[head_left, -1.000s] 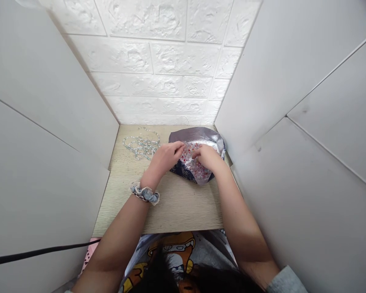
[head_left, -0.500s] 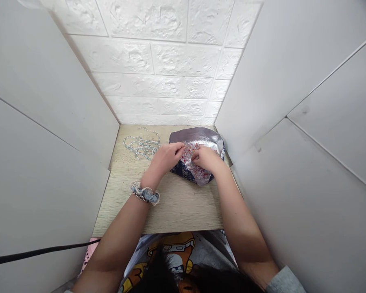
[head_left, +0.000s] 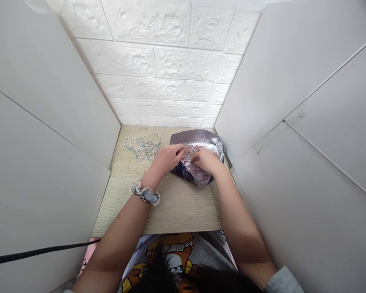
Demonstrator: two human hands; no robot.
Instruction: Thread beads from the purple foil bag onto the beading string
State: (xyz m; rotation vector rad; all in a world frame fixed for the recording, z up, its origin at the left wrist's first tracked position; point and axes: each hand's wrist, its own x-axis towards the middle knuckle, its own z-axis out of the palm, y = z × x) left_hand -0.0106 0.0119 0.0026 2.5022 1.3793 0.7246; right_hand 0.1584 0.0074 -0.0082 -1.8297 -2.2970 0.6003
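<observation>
A dark blue patterned bag with a silver lining (head_left: 198, 136) lies opened out at the back right of the table. Inside it are many small red, pink and clear beads (head_left: 187, 154). My left hand (head_left: 168, 158) is over the bag's left edge, thumb and fingertips pinched together; what they hold is too small to make out. Over the beads, my right hand (head_left: 205, 158) has its fingers curled in a pinch, and its fingertips are partly hidden. Left of my left hand, a strand of pale blue and white beads (head_left: 142, 145) lies in loose loops on the table.
The narrow wooden table (head_left: 179, 211) is hemmed in by a white brick-pattern wall (head_left: 171, 81) behind and white panels (head_left: 293, 81) on both sides. A black cable (head_left: 42, 249) runs in from the lower left. A scrunchie (head_left: 146, 193) and a chain circle my left wrist.
The view has shifted very slightly. Both hands stay pinched in nearly the same places over the bag.
</observation>
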